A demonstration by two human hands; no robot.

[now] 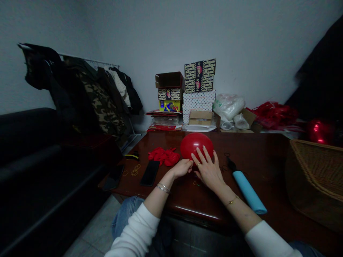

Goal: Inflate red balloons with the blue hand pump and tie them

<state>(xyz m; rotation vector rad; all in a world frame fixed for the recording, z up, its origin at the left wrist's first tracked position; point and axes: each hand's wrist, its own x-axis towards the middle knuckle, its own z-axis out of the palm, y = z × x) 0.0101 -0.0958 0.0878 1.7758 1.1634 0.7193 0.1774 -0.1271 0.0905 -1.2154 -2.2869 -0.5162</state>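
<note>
An inflated red balloon [194, 143] rests on the dark wooden table [262, 160] in front of me. My left hand [182, 167] is closed in a pinch at the balloon's near lower edge, apparently on its neck. My right hand [207, 167] lies against the balloon's near side with fingers spread over it. A pile of uninflated red balloons [164, 156] lies just left of the hands. A light blue hand pump [248, 190] with a black nozzle lies to the right of my right hand.
Two black phones [150, 172] [113, 177] and yellow rubber bands [135, 170] lie at the table's left end. A wicker basket [314, 178] stands at right. Stacked boxes [198, 89], bags and red material line the back. A black sofa [40, 171] and hanging coats are at left.
</note>
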